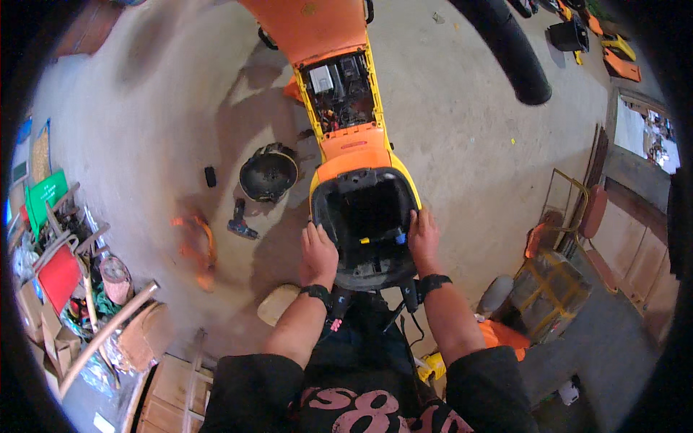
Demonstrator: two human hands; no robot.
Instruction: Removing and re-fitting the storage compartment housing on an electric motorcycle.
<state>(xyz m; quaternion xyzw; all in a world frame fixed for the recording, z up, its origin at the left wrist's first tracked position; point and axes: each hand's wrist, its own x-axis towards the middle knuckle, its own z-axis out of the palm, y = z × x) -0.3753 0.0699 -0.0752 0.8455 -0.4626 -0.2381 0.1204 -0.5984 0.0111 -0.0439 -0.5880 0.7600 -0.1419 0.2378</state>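
Observation:
An orange and yellow scooter body [345, 169] stretches away in front of me. In its near end sits a black storage bucket [339, 268], its inside dark, with a small yellow piece [364, 240] and a small blue piece [401, 238] in it. My left hand [319, 254] is closed on the bucket's left rim, fingers bent over the edge. On the opposite side my right hand [424, 234] grips the right rim, close to the yellow side panel. Farther off, an uncovered bay [339, 90] in the scooter's floor shows a silver box and wiring.
Left of the scooter lie a black round tub [268, 175], a cordless drill [241, 221], a small black object [210, 177] and an orange curved part [206, 252]. A taped carton [546, 296] stands at right. A black tube-shaped object [505, 54] hangs into view at top right.

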